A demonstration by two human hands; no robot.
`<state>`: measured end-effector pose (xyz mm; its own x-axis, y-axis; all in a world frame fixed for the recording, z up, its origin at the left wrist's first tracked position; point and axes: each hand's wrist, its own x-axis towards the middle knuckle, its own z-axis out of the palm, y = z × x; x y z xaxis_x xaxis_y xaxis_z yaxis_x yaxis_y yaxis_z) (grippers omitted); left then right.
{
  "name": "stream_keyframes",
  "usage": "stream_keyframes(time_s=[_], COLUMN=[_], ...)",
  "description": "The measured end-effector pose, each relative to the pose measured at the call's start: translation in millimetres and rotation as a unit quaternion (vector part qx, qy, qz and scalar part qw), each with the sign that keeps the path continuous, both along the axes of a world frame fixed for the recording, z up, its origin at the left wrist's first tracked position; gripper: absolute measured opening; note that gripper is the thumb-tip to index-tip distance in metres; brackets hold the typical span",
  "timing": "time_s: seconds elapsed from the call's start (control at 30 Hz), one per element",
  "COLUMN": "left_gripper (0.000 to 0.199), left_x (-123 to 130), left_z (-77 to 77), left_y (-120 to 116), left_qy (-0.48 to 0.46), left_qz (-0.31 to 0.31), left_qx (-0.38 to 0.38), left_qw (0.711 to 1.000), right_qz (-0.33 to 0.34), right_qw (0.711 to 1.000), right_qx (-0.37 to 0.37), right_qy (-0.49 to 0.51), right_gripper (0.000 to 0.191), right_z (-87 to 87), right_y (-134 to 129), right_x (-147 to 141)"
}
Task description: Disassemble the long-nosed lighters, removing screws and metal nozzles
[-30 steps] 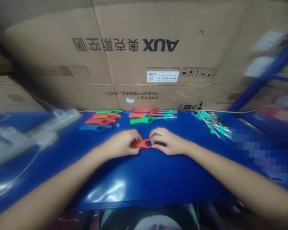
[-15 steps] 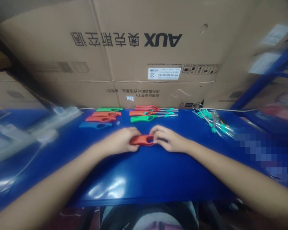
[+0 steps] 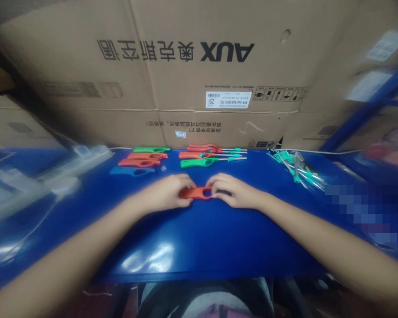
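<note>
Between my two hands, just above or on the blue table [image 3: 192,247], is an orange-red lighter handle [image 3: 197,193] with an oval trigger opening. My left hand [image 3: 170,192] grips its rear end, thumb on the near side and fingers on the far side. At its front end, the thumb and fingers of my right hand [image 3: 230,191] pinch the tip, hiding it. Behind my left hand lie loose lighter bodies: a green one [image 3: 151,149], orange-red ones [image 3: 139,162] and a blue one [image 3: 132,171]. Further right are lighters with metal rods, among them a green one [image 3: 197,163].
A pile of metal rods with teal parts [image 3: 295,168] lies at the back right. Tiny metal pieces [image 3: 163,168] sit beside the blue body. A large cardboard sheet [image 3: 185,88] stands along the back. On the left are a white power strip [image 3: 82,165] and its cable.
Both hands keep their hold on the orange-red lighter handle. The camera view has shifted very slightly; nothing else has visibly moved.
</note>
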<state>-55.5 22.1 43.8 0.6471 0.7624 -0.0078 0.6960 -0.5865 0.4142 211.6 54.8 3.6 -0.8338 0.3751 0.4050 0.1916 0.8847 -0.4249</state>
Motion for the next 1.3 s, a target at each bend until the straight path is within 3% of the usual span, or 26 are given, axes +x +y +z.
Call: stream_keyframes(time_s=[0.37,0.47,0.63,0.73,0.83,0.97,1.1,1.3], left_gripper=[0.027,0.028,0.03,0.044,0.055,0.065,0.06,0.057], left_x=[4.4,-0.9,-45.9,-87.3,-123.0,-148.2,-154.3,-153.5], left_z=[0.1,8.6,48.0,71.7,81.3,73.8,57.4,38.9], left_y=[-0.7,-0.7,17.7,44.7,77.7,113.5,133.7,149.1], left_qy=[0.002,0.023,0.076,0.107,0.155,0.157,0.155,0.177], left_qz=[0.017,0.013,0.024,0.106,0.174,0.216,0.225,0.202], left_qx=[-0.002,-0.013,-0.011,-0.003,-0.018,-0.024,0.005,0.051], left_qw=[1.0,1.0,0.997,0.989,0.972,0.963,0.962,0.962], right_qz=[0.003,-0.024,-0.144,-0.195,-0.229,-0.263,-0.288,-0.29], right_qw=[1.0,0.999,0.986,0.977,0.969,0.959,0.948,0.95], right_qx=[0.018,0.03,0.064,0.077,0.093,0.082,0.036,0.047], right_qy=[-0.001,0.015,0.056,0.037,0.004,-0.058,-0.13,-0.104], right_gripper=[0.009,0.012,0.02,0.025,0.037,0.052,0.059,0.051], right_z=[-2.0,-0.1,-2.1,-6.3,-10.0,-11.5,-11.2,-12.3], right_y=[0.8,-0.9,4.1,11.1,15.9,17.4,17.8,18.7], right_x=[0.0,0.4,-3.6,-6.9,-8.8,-10.8,-13.2,-13.0])
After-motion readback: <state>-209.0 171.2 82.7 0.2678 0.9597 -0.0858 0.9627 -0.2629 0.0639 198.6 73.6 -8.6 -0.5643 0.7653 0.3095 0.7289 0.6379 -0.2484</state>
